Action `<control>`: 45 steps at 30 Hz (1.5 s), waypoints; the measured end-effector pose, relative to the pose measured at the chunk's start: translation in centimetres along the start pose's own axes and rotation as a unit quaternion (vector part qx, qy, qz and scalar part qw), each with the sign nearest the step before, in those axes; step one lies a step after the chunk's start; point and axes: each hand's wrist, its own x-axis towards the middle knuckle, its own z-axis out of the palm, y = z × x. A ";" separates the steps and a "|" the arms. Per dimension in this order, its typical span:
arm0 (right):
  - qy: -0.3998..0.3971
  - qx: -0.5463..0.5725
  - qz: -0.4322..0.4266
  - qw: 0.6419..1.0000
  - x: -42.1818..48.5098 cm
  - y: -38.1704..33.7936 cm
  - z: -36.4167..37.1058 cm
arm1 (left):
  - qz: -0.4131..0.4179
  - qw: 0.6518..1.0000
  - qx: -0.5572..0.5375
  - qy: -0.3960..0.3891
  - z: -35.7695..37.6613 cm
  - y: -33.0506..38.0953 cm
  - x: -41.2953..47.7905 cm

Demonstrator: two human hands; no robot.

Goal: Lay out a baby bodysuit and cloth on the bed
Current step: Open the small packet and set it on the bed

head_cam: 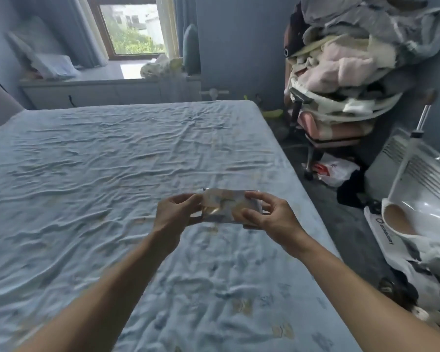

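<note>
A small folded pale item with yellowish and blue print, in what looks like shiny clear wrapping [225, 207], is held up above the bed [112, 161] by both hands. My left hand [174, 214] pinches its left end. Its right end is gripped by my right hand [267, 217], thumb in front and fingers behind. Whether it is the bodysuit or the cloth I cannot tell. The bed has a wrinkled light blue sheet with a faint print and nothing else lies on it.
A chair piled high with clothes [346, 69] stands past the bed's right edge. A white heater [417, 171], plastic bags [335, 171] and clutter crowd the floor on the right. A window sill bench [107, 82] runs behind the bed.
</note>
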 end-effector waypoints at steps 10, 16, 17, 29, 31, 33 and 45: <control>-0.023 -0.141 0.032 0.989 6.7 25.5 3.2 | -0.049 0.999 0.008 0.022 -3.4 -24.1 8.0; -0.010 -0.351 -0.050 0.935 7.4 31.3 4.7 | -0.011 0.987 0.127 0.098 -3.8 -31.1 9.2; -0.002 -0.362 -0.055 0.931 7.5 31.7 4.7 | 0.021 0.978 0.178 0.108 -3.7 -31.6 9.4; -0.016 -0.380 -0.067 0.923 7.8 31.8 4.3 | 0.220 0.876 0.428 -0.006 -4.9 -30.8 9.7; -0.028 -0.372 -0.041 0.927 7.9 30.8 4.1 | 0.185 0.891 0.415 -0.016 -4.9 -29.9 10.0; -0.042 -0.363 -0.018 0.931 8.0 29.3 3.8 | 0.167 0.898 0.405 -0.043 -5.2 -28.5 10.3; -0.050 -0.391 -0.050 0.918 7.2 0.9 -0.2 | 0.205 0.848 0.460 -0.166 -6.0 -0.2 7.0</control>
